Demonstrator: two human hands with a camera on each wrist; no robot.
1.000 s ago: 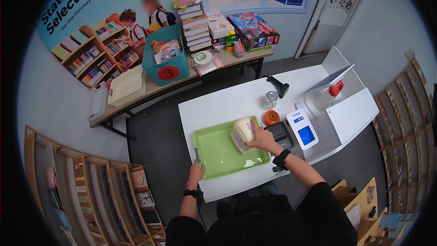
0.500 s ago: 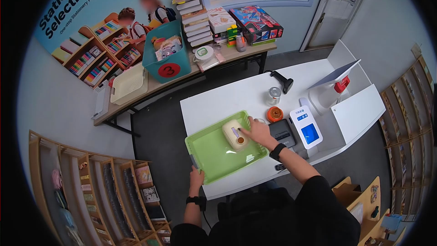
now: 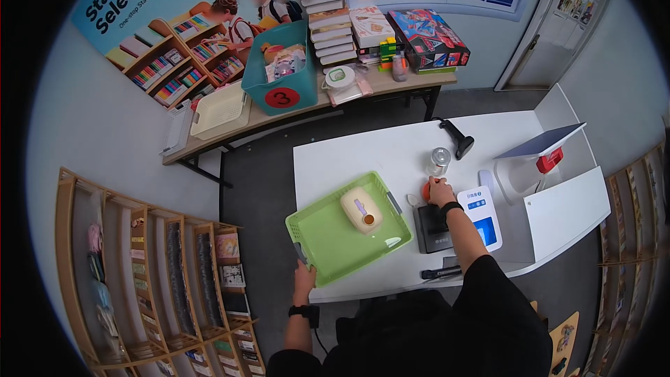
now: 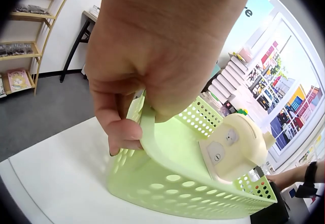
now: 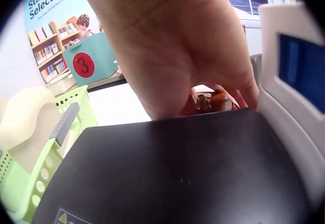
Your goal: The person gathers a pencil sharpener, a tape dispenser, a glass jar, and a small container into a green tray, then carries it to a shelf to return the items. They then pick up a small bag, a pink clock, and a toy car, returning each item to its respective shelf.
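Note:
My left hand (image 3: 304, 281) grips the near left rim of a light green plastic basket (image 3: 335, 269), fingers curled over its edge in the left wrist view. Inside the basket sits a cream rounded box (image 3: 361, 204) with small bear drawings. My right hand (image 3: 441, 193) is around an orange round object (image 5: 216, 102) on the white table, behind a black box-shaped device (image 3: 433, 239). In the right wrist view its fingers hang down over the object, partly hiding it; its kind does not show.
A clear lidded jar (image 3: 438, 160) stands just behind the right hand. A white device with a blue screen (image 3: 480, 213) is to its right, and a black handheld scanner (image 3: 457, 141) lies farther back. A teal bin (image 3: 279, 77) stands on the back table.
The right hand placed the cream box in the basket, let go, and moved right to the orange object. My left hand stays on the basket rim.

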